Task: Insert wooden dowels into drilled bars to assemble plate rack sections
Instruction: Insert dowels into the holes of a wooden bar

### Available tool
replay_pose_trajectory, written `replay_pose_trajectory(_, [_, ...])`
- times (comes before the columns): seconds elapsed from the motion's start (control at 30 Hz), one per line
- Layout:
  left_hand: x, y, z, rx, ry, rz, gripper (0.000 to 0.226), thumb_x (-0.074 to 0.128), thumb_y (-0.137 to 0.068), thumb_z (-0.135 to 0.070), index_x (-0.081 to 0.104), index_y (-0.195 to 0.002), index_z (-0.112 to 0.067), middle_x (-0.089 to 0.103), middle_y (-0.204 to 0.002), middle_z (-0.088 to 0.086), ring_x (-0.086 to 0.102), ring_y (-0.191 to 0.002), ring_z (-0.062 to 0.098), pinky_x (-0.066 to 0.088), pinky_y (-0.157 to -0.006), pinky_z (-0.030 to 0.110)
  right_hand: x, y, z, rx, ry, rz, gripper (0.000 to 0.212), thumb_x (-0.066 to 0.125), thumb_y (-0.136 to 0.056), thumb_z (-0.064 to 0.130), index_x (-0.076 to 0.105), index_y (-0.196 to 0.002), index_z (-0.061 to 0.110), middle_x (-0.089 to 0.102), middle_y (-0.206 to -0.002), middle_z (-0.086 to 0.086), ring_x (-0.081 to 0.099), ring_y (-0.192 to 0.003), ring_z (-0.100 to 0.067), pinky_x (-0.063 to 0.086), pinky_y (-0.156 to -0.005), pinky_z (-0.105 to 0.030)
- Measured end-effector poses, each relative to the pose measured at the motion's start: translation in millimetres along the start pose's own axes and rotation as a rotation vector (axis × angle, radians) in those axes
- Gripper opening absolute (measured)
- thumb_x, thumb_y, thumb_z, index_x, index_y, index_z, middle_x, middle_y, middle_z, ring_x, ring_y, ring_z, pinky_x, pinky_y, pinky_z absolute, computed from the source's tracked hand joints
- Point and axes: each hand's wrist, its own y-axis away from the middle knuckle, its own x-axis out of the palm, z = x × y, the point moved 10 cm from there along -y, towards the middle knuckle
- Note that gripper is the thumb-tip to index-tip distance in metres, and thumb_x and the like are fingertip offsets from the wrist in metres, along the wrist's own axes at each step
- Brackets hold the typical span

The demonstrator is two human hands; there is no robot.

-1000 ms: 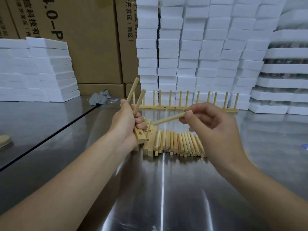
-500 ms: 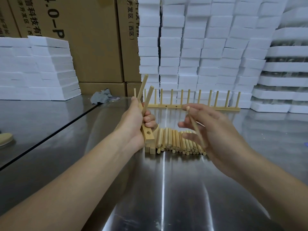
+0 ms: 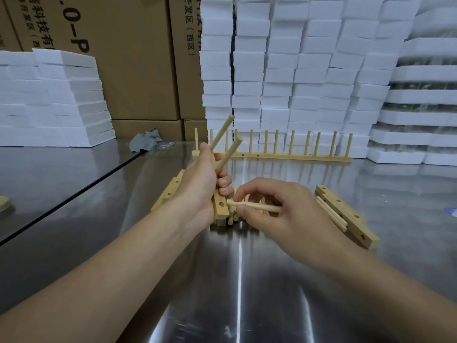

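The left hand (image 3: 200, 179) grips a drilled bar (image 3: 220, 206) while the right hand (image 3: 279, 209) pinches a dowel (image 3: 252, 206) at its hole.

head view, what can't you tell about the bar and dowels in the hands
All in the head view:
bar: the left hand covers most of it, so its empty holes cannot be counted.
dowel in the right hand: tip is at a hole; whether it has entered is too small to tell.
loose dowels: mostly hidden behind the right hand.
blue thing: cut off by the right edge.
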Motion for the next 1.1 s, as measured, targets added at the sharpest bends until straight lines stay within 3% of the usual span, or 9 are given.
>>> replay_pose_trajectory(0.13, [3.0,3.6,-7.2,0.036,-0.035,0.013,0.049,0.039,-0.11,-0.062,0.045,-0.097,-0.014,0.035,-0.063,-0.001,0.032,-0.042,0.012,0.032,-0.038,0.022,-0.6,0.1,1.4,-0.021,0.035,0.015,0.006,0.07,-0.098,0.042,0.074,-0.102,0.04,0.065,-0.069,0.013,0.057,-0.059,-0.006,0.039,-0.055,-0.014])
replay_pose_trajectory(0.3, [5.7,7.8,-14.0,0.078,-0.047,0.043,0.048,0.039,-0.11,-0.062,0.046,-0.107,-0.014,0.035,-0.064,-0.001,0.031,-0.045,0.012,0.03,-0.038,0.022,3.7,1.3,6.6,-0.062,0.05,0.033,0.008,0.071,-0.098,0.041,0.074,-0.105,0.038,0.068,-0.072,0.013,0.063,-0.065,-0.009,0.042,-0.058,-0.015])
replay_pose_trajectory(0.43, [12.0,12.6,-24.8,0.222,-0.165,0.08,0.045,0.039,-0.113,-0.057,0.053,-0.117,-0.014,0.038,-0.065,0.001,0.033,-0.046,0.013,0.031,-0.04,0.024,6.4,2.8,6.1,-0.061,0.103,0.031,0.009,0.072,-0.097,0.041,0.07,-0.106,0.04,0.069,-0.076,0.013,0.066,-0.071,-0.01,0.047,-0.06,-0.018])
replay_pose_trajectory(0.63, [21.9,21.0,-33.1,0.404,-0.314,0.099,0.044,0.038,-0.113,-0.053,0.057,-0.111,-0.014,0.038,-0.067,-0.001,0.037,-0.047,0.011,0.031,-0.04,0.023,7.3,3.9,7.3,-0.057,0.224,0.025,0.011,0.065,-0.098,0.049,0.064,-0.097,0.037,0.068,-0.076,0.017,0.067,-0.072,-0.008,0.052,-0.059,-0.024])
replay_pose_trajectory(0.8, [27.4,24.4,-37.3,0.455,-0.296,0.126,0.043,0.04,-0.113,-0.054,0.057,-0.109,-0.015,0.038,-0.063,-0.005,0.034,-0.047,0.012,0.03,-0.041,0.024,6.4,4.0,6.6,-0.018,0.312,0.042,0.025,0.058,-0.099,0.055,0.068,-0.093,0.034,0.067,-0.069,0.012,0.064,-0.069,-0.009,0.053,-0.06,-0.034])
replay_pose_trajectory(0.97, [36.8,33.8,-37.7,0.518,-0.379,0.154,0.043,0.04,-0.112,-0.055,0.057,-0.109,-0.015,0.043,-0.059,-0.005,0.037,-0.044,0.01,0.032,-0.04,0.022,12.7,4.8,10.8,-0.013,0.367,0.029,0.034,0.058,-0.105,0.04,0.066,-0.074,0.026,0.057,-0.057,0.009,0.057,-0.063,-0.01,0.04,-0.056,-0.025])
replay_pose_trajectory(1.1, [41.4,41.1,-34.1,0.561,-0.397,0.15,0.04,0.04,-0.112,-0.053,0.057,-0.102,-0.018,0.04,-0.061,-0.002,0.035,-0.046,0.011,0.033,-0.04,0.021,18.7,6.0,0.0,0.096,0.215,0.036,0.042,0.059,-0.105,0.03,0.067,-0.066,0.017,0.05,-0.048,0.006,0.051,-0.054,-0.012,0.036,-0.053,-0.021])
